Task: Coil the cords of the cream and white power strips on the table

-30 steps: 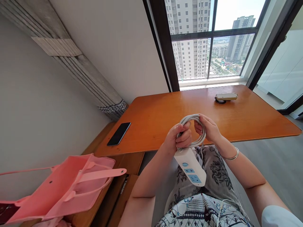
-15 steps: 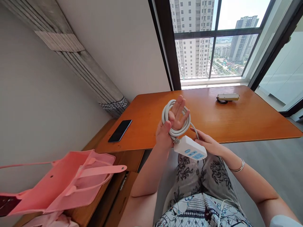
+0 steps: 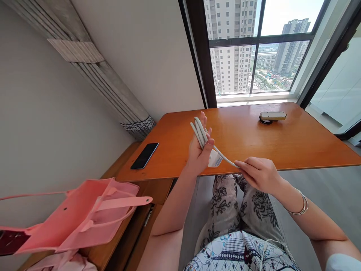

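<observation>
Loops of white power cord [image 3: 199, 132] are gathered in my left hand [image 3: 199, 152], with the thumb pressed over them and the fingers inside the coil. Just behind that hand the white power strip [image 3: 215, 159] shows only in part; its socket face is turned away. A single stretch of the cord runs down to the right from the coil. My right hand [image 3: 258, 173] pinches this stretch between thumb and fingers, near the table's front edge.
On the wooden table [image 3: 239, 146] a black phone [image 3: 144, 156] lies at the left, and a pale power strip [image 3: 272, 116] with dark cord lies at the back right. A pink bag [image 3: 93, 214] stands open at lower left. A window [image 3: 259, 67] is behind the table.
My left hand has turned, so the coil shows edge-on and the power strip has swung behind the hand. My right hand has left the strip's side and pulls the cord out to the right.
</observation>
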### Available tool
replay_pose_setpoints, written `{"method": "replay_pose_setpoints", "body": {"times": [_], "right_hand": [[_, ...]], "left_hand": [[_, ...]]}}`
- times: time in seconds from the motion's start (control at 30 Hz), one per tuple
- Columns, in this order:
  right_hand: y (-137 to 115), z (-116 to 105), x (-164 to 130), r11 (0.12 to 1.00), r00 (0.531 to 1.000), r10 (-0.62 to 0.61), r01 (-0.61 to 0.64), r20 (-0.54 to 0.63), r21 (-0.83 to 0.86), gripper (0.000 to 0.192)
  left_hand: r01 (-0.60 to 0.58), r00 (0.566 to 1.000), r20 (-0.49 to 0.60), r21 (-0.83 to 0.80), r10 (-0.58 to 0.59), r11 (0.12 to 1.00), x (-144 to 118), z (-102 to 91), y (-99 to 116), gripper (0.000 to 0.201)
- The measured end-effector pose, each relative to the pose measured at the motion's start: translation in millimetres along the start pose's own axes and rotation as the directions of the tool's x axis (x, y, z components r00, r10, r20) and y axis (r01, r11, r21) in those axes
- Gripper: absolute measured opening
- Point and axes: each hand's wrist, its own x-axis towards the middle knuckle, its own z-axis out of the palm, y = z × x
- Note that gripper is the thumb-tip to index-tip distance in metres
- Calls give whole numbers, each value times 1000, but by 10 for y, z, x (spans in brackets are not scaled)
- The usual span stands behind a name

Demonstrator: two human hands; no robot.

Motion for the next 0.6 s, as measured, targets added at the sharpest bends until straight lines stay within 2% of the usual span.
{"method": "replay_pose_setpoints", "body": {"times": [0.1, 0.2, 0.23, 0.3, 0.37, 0.4, 0.43, 0.5, 0.6], "right_hand": [[-74, -205, 221, 983, 987, -163, 162, -5, -83, 24], [-90, -335, 434, 979, 980, -199, 199, -2, -52, 22], [-80, -357, 495, 983, 983, -184, 184, 0, -23, 23], [-42, -369, 595, 991, 991, -133, 133, 0, 31, 25], [8, -342, 659, 995, 998, -67, 68, -7, 67, 28], [34, -319, 678, 996, 999, -32, 33, -12, 85, 29], [58, -294, 688, 994, 1000, 3, -1, -15, 108, 29], [98, -249, 690, 983, 998, 66, -63, -11, 171, 30], [120, -233, 673, 954, 990, 139, -143, 33, 265, 30]], "left_hand": [[196, 969, 165, -41, -186, 980, -17, 19, 6, 30], [377, 876, 354, -74, -329, 923, -74, 70, 37, 34], [429, 832, 418, -67, -365, 901, -104, 93, 44, 35], [544, 712, 551, -43, -434, 838, -175, 145, 43, 36], [655, 591, 658, -54, -467, 754, -245, 195, 15, 46], [700, 549, 696, -80, -463, 710, -273, 214, -9, 53], [733, 531, 718, -124, -449, 668, -295, 227, -37, 59], [774, 531, 729, -210, -432, 597, -320, 232, -95, 67], [786, 542, 725, -256, -425, 563, -324, 201, -143, 67]]}}
